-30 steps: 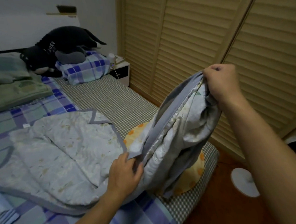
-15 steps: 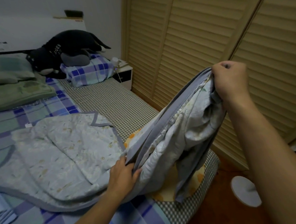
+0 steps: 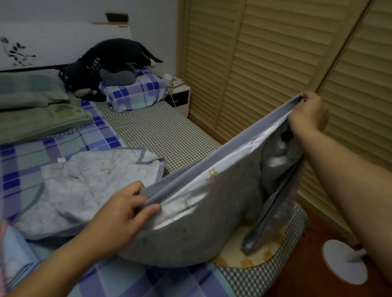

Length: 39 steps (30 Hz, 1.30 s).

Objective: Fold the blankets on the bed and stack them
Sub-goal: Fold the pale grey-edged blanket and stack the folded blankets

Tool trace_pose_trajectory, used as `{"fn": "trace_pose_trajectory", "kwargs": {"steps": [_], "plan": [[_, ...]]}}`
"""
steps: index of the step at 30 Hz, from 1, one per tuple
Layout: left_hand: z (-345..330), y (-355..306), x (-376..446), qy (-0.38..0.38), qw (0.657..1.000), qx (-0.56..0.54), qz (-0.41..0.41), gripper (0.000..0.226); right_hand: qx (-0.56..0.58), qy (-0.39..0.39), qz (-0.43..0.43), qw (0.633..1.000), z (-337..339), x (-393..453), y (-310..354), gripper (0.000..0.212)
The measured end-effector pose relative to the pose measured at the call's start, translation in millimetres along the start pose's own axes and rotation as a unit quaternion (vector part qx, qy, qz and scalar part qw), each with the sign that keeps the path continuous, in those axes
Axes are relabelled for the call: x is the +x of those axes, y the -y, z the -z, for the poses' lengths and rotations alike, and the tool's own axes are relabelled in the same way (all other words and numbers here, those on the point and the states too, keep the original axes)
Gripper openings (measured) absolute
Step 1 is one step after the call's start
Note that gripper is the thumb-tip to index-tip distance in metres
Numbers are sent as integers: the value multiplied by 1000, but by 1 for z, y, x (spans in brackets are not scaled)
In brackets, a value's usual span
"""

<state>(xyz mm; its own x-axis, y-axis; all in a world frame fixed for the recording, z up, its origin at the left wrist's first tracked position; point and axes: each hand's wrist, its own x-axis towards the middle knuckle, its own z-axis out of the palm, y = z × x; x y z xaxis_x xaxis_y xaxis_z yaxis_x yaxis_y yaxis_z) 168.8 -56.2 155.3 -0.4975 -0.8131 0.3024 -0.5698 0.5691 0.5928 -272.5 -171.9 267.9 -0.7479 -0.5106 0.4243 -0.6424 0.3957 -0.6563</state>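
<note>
Blankets are only partly dealt with: at far left a folded pink-and-blue pile point(image 3: 5, 249) lies on the bed point(image 3: 121, 290). My left hand point(image 3: 125, 213) pinches the grey-edged blanket point(image 3: 195, 222), my right hand point(image 3: 308, 112) grips its raised far end. Its other half lies spread; folding and stacking remain.

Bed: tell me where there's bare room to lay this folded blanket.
Free: the checkered strip between the plaid pillow and the held blanket; the plaid sheet at the near edge. Crowded: the spread blanket part mid-bed, green pillows at the head.
</note>
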Motion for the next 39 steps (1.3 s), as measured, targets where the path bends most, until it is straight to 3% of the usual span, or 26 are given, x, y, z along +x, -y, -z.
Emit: {"fn": "trace_pose_trajectory", "kwargs": {"steps": [3, 6, 8, 9, 10, 11, 12, 13, 14, 15, 18, 20, 22, 23, 24, 25, 26, 27, 28, 29, 30, 32, 35, 36, 37, 39], "plan": [[13, 20, 6, -17, 994, -65, 87, 62, 62, -2, -26, 998, -16, -6, -7, 35], [19, 8, -3, -79, 994, -74, -1, 28, 149, -67, -10, 987, -21, -17, -14, 35], [17, 18, -16, -163, 986, 13, -18, 35, 110, -46, 121, 985, -20, -41, -35, 33], [7, 45, -29, -178, 982, 65, 18, 38, 63, 17, 210, 975, -21, -58, -55, 30], [-3, 76, -42, -157, 977, 121, 77, 38, -10, 121, 293, 949, -21, -75, -77, 26], [-16, 110, -59, -80, 975, 148, 143, 35, -130, 272, 347, 888, -21, -94, -100, 22], [-29, 139, -79, 31, 963, 167, 211, 32, -263, 429, 394, 769, -23, -113, -126, 20], [-44, 159, -97, 113, 949, 180, 234, 35, -342, 568, 384, 642, -25, -132, -153, 19], [-58, 167, -109, 135, 951, 170, 218, 41, -362, 673, 334, 552, -27, -150, -173, 22], [-70, 167, -112, 107, 964, 140, 201, 42, -332, 739, 277, 516, -28, -163, -189, 27], [-82, 131, -95, 27, 972, -34, 229, 33, -257, 770, 154, 563, -28, -170, -221, 37], [-68, 124, -82, 21, 950, -130, 284, 26, -316, 793, 118, 508, -20, -161, -220, 31], [-44, 123, -70, 127, 910, -171, 356, 24, -372, 811, 80, 445, -15, -139, -215, 32], [-33, 119, -61, 234, 885, -137, 380, 32, -397, 798, 93, 443, -19, -124, -210, 34], [-22, 113, -46, 335, 865, -65, 369, 34, -411, 769, 106, 477, -23, -107, -200, 37], [-12, 108, -24, 391, 858, 23, 332, 30, -412, 707, 127, 561, -30, -86, -185, 40], [4, 99, 9, 369, 879, 99, 286, 22, -399, 599, 140, 680, -31, -66, -157, 37], [27, 89, 52, 275, 917, 155, 244, 19, -359, 445, 176, 801, -31, -41, -124, 29], [60, 72, 97, 137, 947, 190, 220, 19, -310, 294, 198, 882, -23, -15, -81, 23], [97, 51, 139, -24, 956, 211, 202, 17, -250, 178, 207, 929, -9, 8, -33, 21], [140, 25, 177, -167, 943, 227, 178, 11, -179, 84, 212, 957, 10, 30, 16, 22], [219, -22, 226, -365, 892, 219, 153, 22, -50, -49, 225, 972, 60, 72, 99, 29], [277, -80, 245, -566, 810, 114, 106, 39, 105, -199, 316, 922, 103, 97, 153, 36], [273, -95, 240, -570, 815, 80, 68, 42, 121, -198, 384, 894, 104, 92, 154, 36], [260, -96, 232, -526, 844, 98, 42, 43, 93, -154, 458, 871, 96, 90, 143, 35], [223, -75, 202, -309, 931, 166, 98, 39, -124, 33, 503, 855, 70, 82, 104, 32]]}}
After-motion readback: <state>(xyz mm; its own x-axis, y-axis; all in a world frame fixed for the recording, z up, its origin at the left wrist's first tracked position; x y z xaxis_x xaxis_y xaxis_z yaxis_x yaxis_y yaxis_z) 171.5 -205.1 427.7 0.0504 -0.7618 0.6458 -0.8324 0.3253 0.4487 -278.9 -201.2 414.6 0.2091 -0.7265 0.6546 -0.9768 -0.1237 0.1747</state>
